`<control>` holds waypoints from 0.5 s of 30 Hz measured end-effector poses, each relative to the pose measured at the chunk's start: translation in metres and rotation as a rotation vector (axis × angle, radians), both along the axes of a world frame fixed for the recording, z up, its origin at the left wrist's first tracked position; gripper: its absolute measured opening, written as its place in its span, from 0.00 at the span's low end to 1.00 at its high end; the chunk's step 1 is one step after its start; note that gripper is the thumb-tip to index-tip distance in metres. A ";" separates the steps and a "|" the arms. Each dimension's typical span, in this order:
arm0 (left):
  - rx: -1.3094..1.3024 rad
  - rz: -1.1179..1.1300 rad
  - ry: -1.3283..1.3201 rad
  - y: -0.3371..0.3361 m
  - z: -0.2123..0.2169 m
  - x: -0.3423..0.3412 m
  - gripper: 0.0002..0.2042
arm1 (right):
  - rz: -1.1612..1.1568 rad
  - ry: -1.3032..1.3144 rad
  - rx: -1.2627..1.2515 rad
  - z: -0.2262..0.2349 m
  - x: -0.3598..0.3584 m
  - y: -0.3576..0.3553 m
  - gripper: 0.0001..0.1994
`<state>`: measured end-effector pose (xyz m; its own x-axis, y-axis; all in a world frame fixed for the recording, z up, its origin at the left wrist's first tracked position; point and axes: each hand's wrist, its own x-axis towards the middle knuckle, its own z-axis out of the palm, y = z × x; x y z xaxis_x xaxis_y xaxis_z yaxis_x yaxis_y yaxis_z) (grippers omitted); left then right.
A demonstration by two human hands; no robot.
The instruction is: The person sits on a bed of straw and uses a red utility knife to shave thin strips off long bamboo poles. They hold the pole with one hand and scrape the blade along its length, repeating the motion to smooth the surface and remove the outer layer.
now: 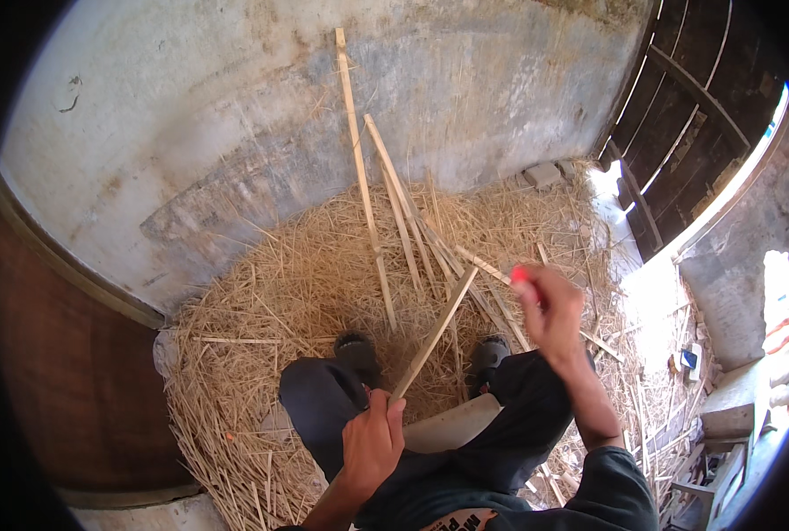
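My left hand (373, 443) is closed round the lower end of a split bamboo strip (436, 334), which slants up and to the right between my knees. To the right of the strip's far end, my right hand (554, 311) is raised with its fingers closed on a red-handled tool (522, 277). Motion smears that hand, and the tool's kind does not show. Several longer bamboo strips (364, 186) lean against the wall ahead or lie across the straw.
Loose straw and shavings (262, 301) cover the floor round my feet. A stained wall (262, 115) rises ahead, with a brick (543, 174) at its foot. Dark slatted boards (678, 115) stand at the right, a brown panel (76, 354) at the left. A wooden frame (718, 482) sits low right.
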<state>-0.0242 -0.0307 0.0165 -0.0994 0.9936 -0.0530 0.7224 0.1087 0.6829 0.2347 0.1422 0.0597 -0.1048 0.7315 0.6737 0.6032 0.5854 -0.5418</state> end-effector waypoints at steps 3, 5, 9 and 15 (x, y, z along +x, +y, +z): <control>0.026 0.013 0.013 0.010 0.014 0.005 0.14 | 0.243 -0.083 -0.048 -0.017 -0.024 -0.029 0.09; 0.049 0.011 -0.043 0.016 0.022 0.006 0.14 | 0.283 -0.184 -0.032 -0.021 -0.031 -0.042 0.12; 0.153 0.059 -0.189 0.024 0.034 0.006 0.12 | 0.316 -0.193 0.009 -0.023 -0.040 -0.053 0.14; 0.234 0.035 -0.174 0.030 0.036 0.006 0.11 | 0.327 -0.178 0.036 -0.023 -0.040 -0.052 0.15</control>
